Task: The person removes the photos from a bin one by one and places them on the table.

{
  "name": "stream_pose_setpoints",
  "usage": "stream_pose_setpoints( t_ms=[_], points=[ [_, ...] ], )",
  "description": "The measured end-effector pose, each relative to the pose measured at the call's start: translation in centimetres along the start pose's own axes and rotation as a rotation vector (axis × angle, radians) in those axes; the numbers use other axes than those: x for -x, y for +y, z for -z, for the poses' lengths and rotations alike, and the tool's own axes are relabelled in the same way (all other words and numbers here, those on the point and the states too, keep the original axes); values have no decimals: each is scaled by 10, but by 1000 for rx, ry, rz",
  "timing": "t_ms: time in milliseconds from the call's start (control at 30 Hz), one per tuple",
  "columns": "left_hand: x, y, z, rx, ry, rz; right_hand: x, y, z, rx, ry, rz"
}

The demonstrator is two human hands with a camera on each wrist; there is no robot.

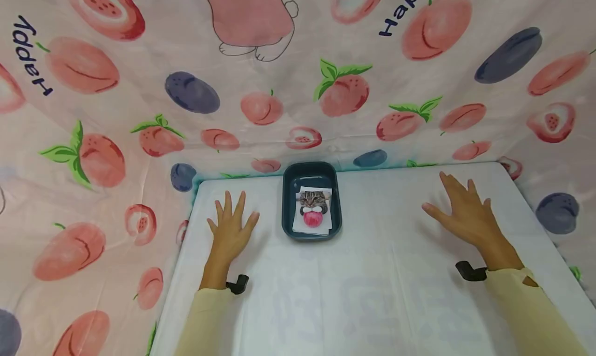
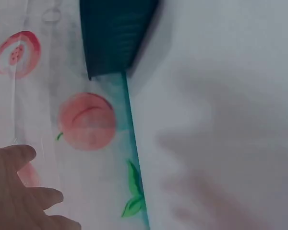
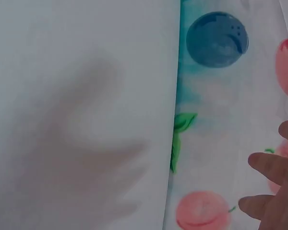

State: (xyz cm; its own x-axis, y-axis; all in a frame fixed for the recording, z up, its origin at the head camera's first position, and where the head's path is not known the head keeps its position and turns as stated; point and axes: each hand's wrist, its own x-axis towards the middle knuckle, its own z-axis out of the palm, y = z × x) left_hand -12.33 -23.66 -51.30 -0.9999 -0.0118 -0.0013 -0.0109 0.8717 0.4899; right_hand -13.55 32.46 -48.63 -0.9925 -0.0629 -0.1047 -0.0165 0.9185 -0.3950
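A dark teal tray (image 1: pixel 287 211) stands at the far edge of the white table, between the two hands. In it lies a small stack of picture cards (image 1: pixel 313 211); the top one shows a tabby cat with a pink ball. My left hand (image 1: pixel 230 234), fingers spread and holding nothing, is over the table to the left of the tray. Well to the tray's right, my right hand (image 1: pixel 467 213) also has its fingers spread with nothing in them. The left wrist view shows the tray's outer wall (image 2: pixel 115 38) and some fingertips. In the right wrist view, fingers (image 3: pixel 269 165) show at the right edge.
The table (image 1: pixel 354 304) is covered in white, with faint marks showing through its front part. A fruit-patterned cloth (image 1: pixel 288 76) hangs behind it and along its sides. Each wrist bears a black strap or mount (image 1: pixel 238 284).
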Motion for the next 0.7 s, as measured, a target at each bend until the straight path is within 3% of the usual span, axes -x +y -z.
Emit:
stream_pose_setpoints(
  t_ms=[233, 367, 467, 700],
  points=[
    [-11, 21, -16, 325, -19, 5, -24, -25, -8, -147, -69, 58],
    [-19, 31, -26, 462, -2, 27, -37, -42, -13, -221, -73, 101],
    [-23, 39, -33, 572, -1, 67, -47, -54, -18, -289, -74, 151],
    [-31, 54, -58, 805, -24, 235, -76, -92, -29, -370, -136, 243]
  ],
)
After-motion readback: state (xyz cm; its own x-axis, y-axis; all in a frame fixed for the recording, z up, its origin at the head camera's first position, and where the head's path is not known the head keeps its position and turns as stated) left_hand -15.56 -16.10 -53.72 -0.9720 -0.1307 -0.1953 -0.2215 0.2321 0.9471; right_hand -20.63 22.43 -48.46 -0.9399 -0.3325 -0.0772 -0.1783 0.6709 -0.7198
